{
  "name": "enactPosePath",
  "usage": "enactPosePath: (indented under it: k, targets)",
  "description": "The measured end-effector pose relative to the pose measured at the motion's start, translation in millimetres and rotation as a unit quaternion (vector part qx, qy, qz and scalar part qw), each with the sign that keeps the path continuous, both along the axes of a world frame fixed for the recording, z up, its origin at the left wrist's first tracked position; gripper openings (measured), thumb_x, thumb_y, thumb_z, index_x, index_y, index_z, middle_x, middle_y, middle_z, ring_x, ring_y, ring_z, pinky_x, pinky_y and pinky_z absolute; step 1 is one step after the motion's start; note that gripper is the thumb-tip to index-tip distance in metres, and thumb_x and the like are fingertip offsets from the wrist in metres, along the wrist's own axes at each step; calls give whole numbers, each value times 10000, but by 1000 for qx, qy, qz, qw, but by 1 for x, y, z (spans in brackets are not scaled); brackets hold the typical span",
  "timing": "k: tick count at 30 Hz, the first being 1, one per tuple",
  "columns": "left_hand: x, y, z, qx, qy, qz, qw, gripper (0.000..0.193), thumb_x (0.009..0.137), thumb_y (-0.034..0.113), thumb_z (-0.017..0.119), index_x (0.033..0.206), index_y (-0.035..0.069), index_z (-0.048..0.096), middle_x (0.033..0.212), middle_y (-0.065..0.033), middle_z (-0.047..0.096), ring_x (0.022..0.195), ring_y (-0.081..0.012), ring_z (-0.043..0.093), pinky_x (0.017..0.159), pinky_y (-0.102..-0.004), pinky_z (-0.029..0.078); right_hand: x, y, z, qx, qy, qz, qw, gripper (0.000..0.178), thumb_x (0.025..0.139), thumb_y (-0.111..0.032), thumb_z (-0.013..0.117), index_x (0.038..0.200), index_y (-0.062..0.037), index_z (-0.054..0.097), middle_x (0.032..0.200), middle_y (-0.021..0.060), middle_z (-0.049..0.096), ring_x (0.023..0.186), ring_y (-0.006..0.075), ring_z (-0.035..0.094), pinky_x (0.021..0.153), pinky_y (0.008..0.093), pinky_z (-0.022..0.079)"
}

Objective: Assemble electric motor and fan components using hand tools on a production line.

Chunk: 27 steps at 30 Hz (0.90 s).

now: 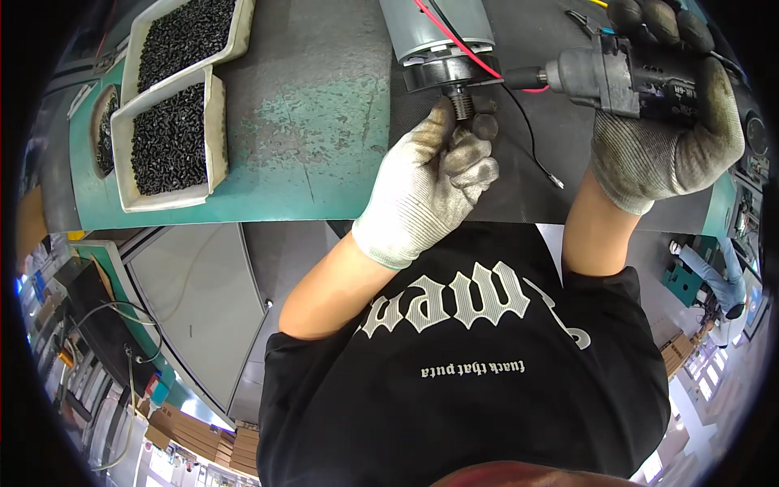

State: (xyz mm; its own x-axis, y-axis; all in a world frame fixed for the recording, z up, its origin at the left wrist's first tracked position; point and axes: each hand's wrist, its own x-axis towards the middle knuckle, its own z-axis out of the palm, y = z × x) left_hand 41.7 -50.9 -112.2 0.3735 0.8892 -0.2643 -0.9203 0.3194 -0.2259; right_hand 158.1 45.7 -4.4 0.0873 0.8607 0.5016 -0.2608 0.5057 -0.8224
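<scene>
A grey cylindrical motor (445, 24) lies at the top middle of the bench, its black end cap and threaded shaft (462, 103) toward me. My left hand (438, 166), in a white work glove with dark-stained fingertips, is closed with thumb and fingers at the end of that shaft. My right hand (669, 146), gloved too, wraps around a black and grey power screwdriver (629, 81). The tool's dark nose points left, its tip against or very close to the edge of the end cap. Red wire (445, 31) and black wire (527, 122) run off the motor.
Two white bins (217, 146) full of small black parts stand at the left of the worn green bench mat (308, 154). Beside them sits a round dish (101, 130) with similar parts. Another person (722, 284) is far off at the right.
</scene>
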Motion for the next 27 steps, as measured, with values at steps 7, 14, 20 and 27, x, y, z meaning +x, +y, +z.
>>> enactPosePath:
  k: [7, 14, 20, 27]
  targets:
    - [5, 2, 6, -50, 42, -7, 998, 225, 1054, 268, 487, 1028, 57, 561, 805, -42, 537, 598, -97, 384, 589, -262, 341, -11, -8, 0, 1, -35, 6, 999, 280, 934, -197, 585, 1101, 28, 583, 913, 115, 594, 828, 225, 589, 818, 415, 506]
    - [12, 8, 11, -43, 101, -21, 994, 225, 1049, 276, 506, 891, 115, 500, 688, 1, 413, 597, -124, 386, 590, -274, 342, 6, -10, -1, -14, -56, 26, 998, 267, 944, -187, 572, 1103, 28, 560, 896, 103, 576, 812, 215, 574, 817, 417, 501]
    - [13, 8, 8, -41, 133, 14, 990, 250, 1059, 263, 472, 1078, 30, 558, 838, -81, 572, 537, -78, 373, 556, -246, 362, 3, -4, -6, -8, -59, 48, 997, 257, 953, -179, 561, 1104, 27, 540, 881, 94, 562, 799, 206, 561, 816, 419, 496]
    - [12, 7, 28, -1, 611, -51, 790, 257, 1018, 252, 542, 929, 17, 599, 599, -60, 575, 518, -140, 582, 500, -307, 466, 48, 10, 15, -24, -57, -200, 978, 322, 979, -126, 498, 1193, 90, 604, 1193, 254, 636, 1103, 376, 635, 1031, 516, 474]
